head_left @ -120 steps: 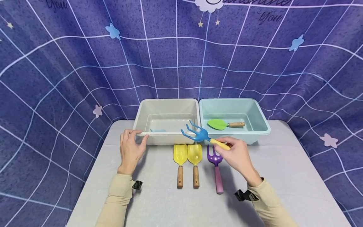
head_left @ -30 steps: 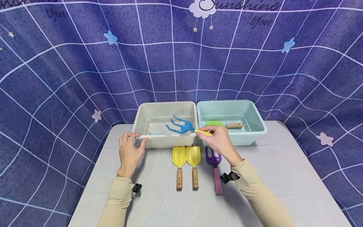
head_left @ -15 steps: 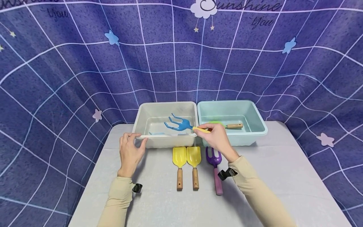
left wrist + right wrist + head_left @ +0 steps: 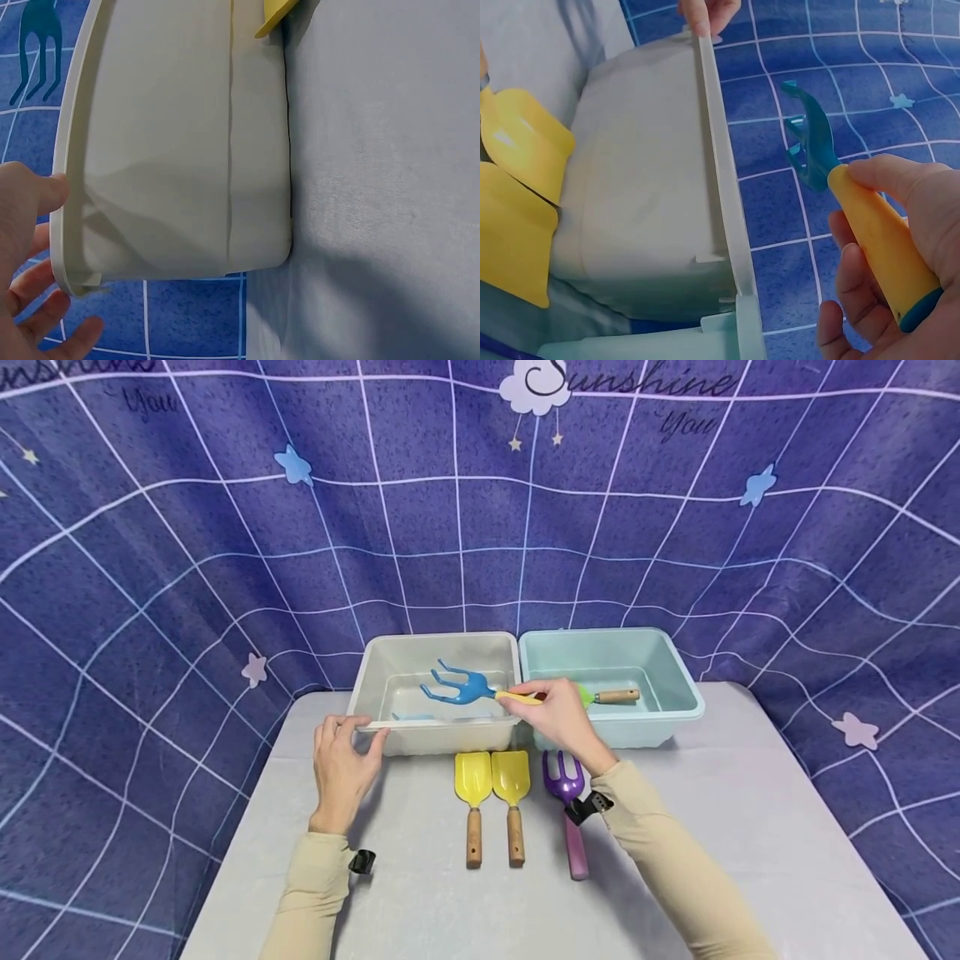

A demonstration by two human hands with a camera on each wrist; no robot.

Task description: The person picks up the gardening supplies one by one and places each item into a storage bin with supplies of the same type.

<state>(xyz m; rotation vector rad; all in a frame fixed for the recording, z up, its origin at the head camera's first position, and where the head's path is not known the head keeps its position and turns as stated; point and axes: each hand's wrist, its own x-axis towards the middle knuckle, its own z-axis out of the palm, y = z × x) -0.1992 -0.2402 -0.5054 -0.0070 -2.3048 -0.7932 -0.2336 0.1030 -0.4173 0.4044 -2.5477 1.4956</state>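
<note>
My right hand point(image 4: 551, 714) holds a hand rake by its yellow handle point(image 4: 881, 244). The rake's blue curved tines point(image 4: 459, 686) point left above the grey-white bin point(image 4: 442, 737); in the right wrist view it stands apart from the rim. With thumb and fingers, my left hand point(image 4: 343, 772) grips that bin's rim at the front left corner. Something pale blue point(image 4: 414, 717) shows inside the bin, mostly hidden by the front wall. The light teal bin point(image 4: 652, 727) on the right contains a green-bladed trowel with a wooden handle point(image 4: 617, 696); my right hand covers part of its blade.
Two yellow shovels point(image 4: 473, 777) with wooden handles lie side by side before the bins. To their right lies a purple garden fork point(image 4: 564, 781), partly under my right wrist's camera. A patterned blue curtain point(image 4: 480, 527) hangs behind the grey table point(image 4: 405, 893).
The rake has moved left with my right hand, from in front of the seam between the bins to above the grey-white bin. My left hand has stayed on the rim.
</note>
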